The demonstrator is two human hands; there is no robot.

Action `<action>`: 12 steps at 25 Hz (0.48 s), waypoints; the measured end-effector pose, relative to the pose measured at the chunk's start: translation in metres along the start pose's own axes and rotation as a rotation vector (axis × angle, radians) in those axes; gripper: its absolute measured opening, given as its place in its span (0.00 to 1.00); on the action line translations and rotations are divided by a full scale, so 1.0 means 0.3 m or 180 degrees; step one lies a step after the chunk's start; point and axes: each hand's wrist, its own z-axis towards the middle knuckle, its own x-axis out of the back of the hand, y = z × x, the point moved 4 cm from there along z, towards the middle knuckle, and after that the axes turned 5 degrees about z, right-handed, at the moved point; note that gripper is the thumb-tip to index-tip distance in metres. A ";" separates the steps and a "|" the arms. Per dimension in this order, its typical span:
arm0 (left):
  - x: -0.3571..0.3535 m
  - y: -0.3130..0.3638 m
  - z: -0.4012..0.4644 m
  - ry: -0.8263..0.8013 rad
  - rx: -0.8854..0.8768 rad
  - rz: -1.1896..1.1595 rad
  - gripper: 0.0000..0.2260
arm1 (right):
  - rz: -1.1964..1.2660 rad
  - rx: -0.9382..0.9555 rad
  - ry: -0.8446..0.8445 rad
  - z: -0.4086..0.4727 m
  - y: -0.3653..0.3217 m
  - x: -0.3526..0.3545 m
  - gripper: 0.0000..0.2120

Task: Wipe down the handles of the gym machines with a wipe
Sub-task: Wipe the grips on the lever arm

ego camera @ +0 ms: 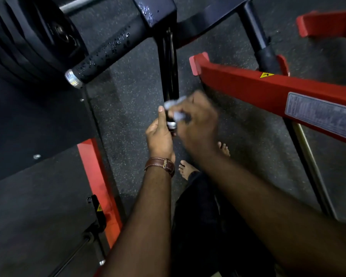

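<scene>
No container showed anywhere in the view. A black handle (169,90) hung down from a black machine arm (154,11) in the middle of the frame and ended in a silver cap (171,125). The left hand (160,134) was curled around the bottom of that handle, its thumb laid straight up along the handle's left side, with a brown leather watch strap (160,164) on the wrist. The right hand (196,120) was closed on a crumpled pale wipe (176,110) and pressed it against the right side of the handle just above the cap; this hand was blurred, so how its fingers lay could not be told closely. Both forearms reached up from the lower edge of the frame, the right one crossing in from the lower right and the left one rising nearly straight.

To the upper left a second handle (106,50) with a textured black grip and a silver end jutted out, wet with droplets, and black weight plates (28,43) stood behind it. A red frame beam (248,88) bearing a yellow warning sticker (266,75) and a grey label (320,114) ran across the right side. Bare feet (186,168) stood on the speckled dark floor (128,100) below the hands.
</scene>
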 end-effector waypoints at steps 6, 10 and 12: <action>0.004 0.029 -0.022 0.0016 0.0015 0.0133 0.24 | -0.0076 0.0745 0.0018 0.118 -0.043 -0.005 0.12; 0.009 0.021 -0.023 -0.0031 0.0078 0.0046 0.21 | -0.0374 0.1022 -0.0180 0.081 -0.040 -0.019 0.07; 0.006 0.023 -0.028 -0.0118 0.0135 -0.0101 0.18 | -0.0554 0.0998 -0.0589 -0.023 -0.028 -0.001 0.11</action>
